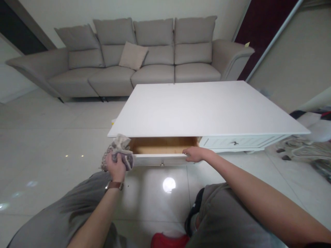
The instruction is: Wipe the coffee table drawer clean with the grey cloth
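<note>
Head view: drawer (162,146) of the white coffee table (207,106) is pulled partway out, wood interior showing, on the table's near-left front. Right hand (194,154) sits on the drawer's front edge at its right end, fingers curled over the top lip, gripping it. Left hand (116,167) is closed around a crumpled patterned cloth (117,148), held just beside the drawer's left corner, under the tabletop edge; can't tell if the cloth touches the table. Watch on the left wrist (114,185). Drawer knob (162,164) is between the two hands, untouched. Grey sofa (134,58) behind the table.
</note>
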Demonstrator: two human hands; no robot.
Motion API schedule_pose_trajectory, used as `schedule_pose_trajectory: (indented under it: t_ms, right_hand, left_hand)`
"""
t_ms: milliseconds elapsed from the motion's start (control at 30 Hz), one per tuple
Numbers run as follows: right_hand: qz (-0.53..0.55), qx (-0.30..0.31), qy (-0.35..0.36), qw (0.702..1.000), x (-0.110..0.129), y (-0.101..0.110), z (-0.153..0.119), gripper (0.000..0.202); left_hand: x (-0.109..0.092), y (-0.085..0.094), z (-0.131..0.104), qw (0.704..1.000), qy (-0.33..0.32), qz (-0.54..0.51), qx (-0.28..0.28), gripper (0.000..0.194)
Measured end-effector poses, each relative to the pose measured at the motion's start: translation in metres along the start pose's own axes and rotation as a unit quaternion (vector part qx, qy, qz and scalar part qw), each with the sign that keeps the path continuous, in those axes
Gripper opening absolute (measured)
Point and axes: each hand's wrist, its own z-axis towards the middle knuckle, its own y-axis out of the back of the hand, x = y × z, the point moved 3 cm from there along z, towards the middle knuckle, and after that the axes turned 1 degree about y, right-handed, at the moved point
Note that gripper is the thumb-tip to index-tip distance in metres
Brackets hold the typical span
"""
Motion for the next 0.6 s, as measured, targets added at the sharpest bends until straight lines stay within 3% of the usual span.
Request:
schedule_pose_trajectory:
  t_ms: [100,167,300,467,600]
  right_hand:
    - [-0.002,0.001,0.003,1.000,0.001,-0.001,-0.001,0.045]
    - [0.002,0.000,0.005,1.000,0.000,-0.002,-0.001,0.046]
    - [0.019,0.012,-0.002,1.000,-0.007,0.000,0.002,0.052]
    - [0.058,0.014,-0.069,0.996,-0.036,0.011,-0.001,0.073]
    - [0.078,-0.036,-0.076,0.993,-0.057,0.020,-0.013,0.062]
  left_hand:
    - [-0.025,-0.020,-0.024,0.961,-0.190,0.182,0.081,0.028]
    - [-0.037,-0.037,-0.041,0.934,-0.246,0.223,0.133,0.029]
    - [-0.063,-0.069,-0.073,0.905,-0.295,0.250,0.179,0.031]
    - [-0.105,-0.119,-0.123,0.874,-0.325,0.299,0.203,0.034]
    - [-0.138,-0.165,-0.162,0.840,-0.343,0.347,0.236,0.043]
